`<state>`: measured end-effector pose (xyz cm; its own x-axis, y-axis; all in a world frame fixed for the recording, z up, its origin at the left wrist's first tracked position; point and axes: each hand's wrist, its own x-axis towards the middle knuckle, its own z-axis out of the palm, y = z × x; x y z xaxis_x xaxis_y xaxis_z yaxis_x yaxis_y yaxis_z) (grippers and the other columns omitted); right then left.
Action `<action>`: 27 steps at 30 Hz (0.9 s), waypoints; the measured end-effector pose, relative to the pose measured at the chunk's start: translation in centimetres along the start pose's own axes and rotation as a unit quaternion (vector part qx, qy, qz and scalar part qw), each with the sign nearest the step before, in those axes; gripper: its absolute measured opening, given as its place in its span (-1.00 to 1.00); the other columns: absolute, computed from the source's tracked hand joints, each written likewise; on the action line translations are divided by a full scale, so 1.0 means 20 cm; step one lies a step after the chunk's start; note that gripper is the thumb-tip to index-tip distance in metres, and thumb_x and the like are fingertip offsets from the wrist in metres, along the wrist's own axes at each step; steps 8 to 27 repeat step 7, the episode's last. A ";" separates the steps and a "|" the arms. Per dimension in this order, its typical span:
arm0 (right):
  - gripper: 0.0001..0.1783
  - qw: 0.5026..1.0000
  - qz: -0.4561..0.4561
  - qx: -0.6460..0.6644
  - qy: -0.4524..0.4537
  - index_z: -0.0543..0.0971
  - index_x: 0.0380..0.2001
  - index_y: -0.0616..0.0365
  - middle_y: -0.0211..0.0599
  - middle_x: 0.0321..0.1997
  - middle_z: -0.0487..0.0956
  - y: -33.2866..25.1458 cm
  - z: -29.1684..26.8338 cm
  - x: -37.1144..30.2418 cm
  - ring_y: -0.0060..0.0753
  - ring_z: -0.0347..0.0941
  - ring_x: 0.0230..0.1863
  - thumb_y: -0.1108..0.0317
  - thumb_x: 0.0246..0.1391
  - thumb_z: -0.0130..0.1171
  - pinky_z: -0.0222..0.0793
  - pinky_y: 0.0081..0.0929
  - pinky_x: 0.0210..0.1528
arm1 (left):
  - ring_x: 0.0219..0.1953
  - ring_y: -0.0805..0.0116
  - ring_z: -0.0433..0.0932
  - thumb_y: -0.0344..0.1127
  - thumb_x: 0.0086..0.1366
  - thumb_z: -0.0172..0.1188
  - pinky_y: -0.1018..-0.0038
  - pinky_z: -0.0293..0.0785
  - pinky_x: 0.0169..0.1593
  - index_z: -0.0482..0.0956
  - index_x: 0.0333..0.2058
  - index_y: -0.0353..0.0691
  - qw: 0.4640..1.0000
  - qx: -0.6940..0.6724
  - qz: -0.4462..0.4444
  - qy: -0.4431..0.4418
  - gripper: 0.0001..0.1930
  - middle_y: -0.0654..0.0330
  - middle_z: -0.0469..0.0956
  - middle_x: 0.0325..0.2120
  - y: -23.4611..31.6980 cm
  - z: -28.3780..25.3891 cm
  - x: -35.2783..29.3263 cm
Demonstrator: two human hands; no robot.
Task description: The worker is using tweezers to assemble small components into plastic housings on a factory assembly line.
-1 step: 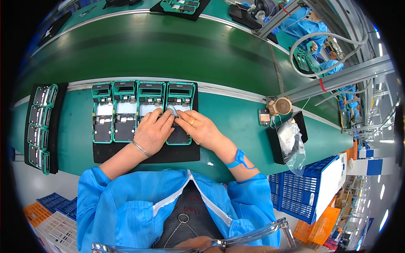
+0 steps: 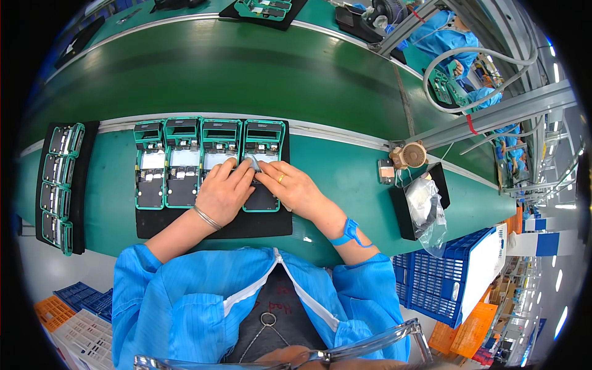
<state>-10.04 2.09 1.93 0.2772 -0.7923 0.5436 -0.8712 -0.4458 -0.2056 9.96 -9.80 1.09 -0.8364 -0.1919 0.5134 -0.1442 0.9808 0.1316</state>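
Observation:
Several green-framed device housings with black parts and pale middle panels lie in a row on a black mat (image 2: 185, 226). Both my hands meet over the rightmost housing (image 2: 264, 132). My left hand (image 2: 223, 192) reaches in from the lower left, its fingers close together and the tips at the pale middle of that housing. From the right, my right hand (image 2: 295, 190) bends its fingers in, with its tips beside the left fingertips. A small thin greyish piece shows between the fingertips, too small to name. The neighbouring housing (image 2: 222, 131) is partly covered by my left hand.
On the left, another black mat (image 2: 90, 154) bears several similar housings (image 2: 57, 169). A green conveyor belt (image 2: 246, 68) runs beyond the row. To the right stand a small brown fan-like device (image 2: 412, 155), a black box (image 2: 404, 213) with plastic bags, and blue crates (image 2: 431, 277). Co-workers sit far right.

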 end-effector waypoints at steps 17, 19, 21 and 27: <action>-0.55 1.000 0.004 -0.001 -0.013 0.61 -0.04 0.35 0.06 0.10 0.61 0.00 -0.01 0.01 0.01 0.54 0.11 0.51 -0.09 0.24 0.57 -0.23 0.14 | 0.15 0.00 0.46 -0.23 0.17 0.41 0.17 0.40 0.16 0.56 0.07 -0.25 0.998 0.011 -0.023 -0.054 -0.50 0.02 0.49 0.19 0.00 0.00 0.00; -0.55 1.000 0.004 -0.001 -0.013 0.61 -0.04 0.35 0.06 0.10 0.61 0.00 -0.01 0.01 0.01 0.54 0.11 0.51 -0.09 0.24 0.57 -0.23 0.14 | 0.15 0.00 0.46 -0.23 0.17 0.41 0.17 0.40 0.16 0.56 0.07 -0.25 0.998 0.011 -0.023 -0.054 -0.50 0.02 0.49 0.19 0.00 0.00 0.00; -0.55 1.000 0.004 -0.001 -0.013 0.61 -0.04 0.35 0.06 0.10 0.61 0.00 -0.01 0.01 0.01 0.54 0.11 0.51 -0.09 0.24 0.57 -0.23 0.14 | 0.15 0.00 0.46 -0.23 0.17 0.41 0.17 0.40 0.16 0.56 0.07 -0.25 0.998 0.011 -0.023 -0.054 -0.50 0.02 0.49 0.19 0.00 0.00 0.00; -0.55 1.000 0.004 -0.001 -0.013 0.61 -0.04 0.35 0.06 0.10 0.61 0.00 -0.01 0.01 0.01 0.54 0.11 0.51 -0.09 0.24 0.57 -0.23 0.14 | 0.15 0.00 0.46 -0.23 0.17 0.41 0.17 0.40 0.16 0.56 0.07 -0.25 0.998 0.011 -0.023 -0.054 -0.50 0.02 0.49 0.19 0.00 0.00 0.00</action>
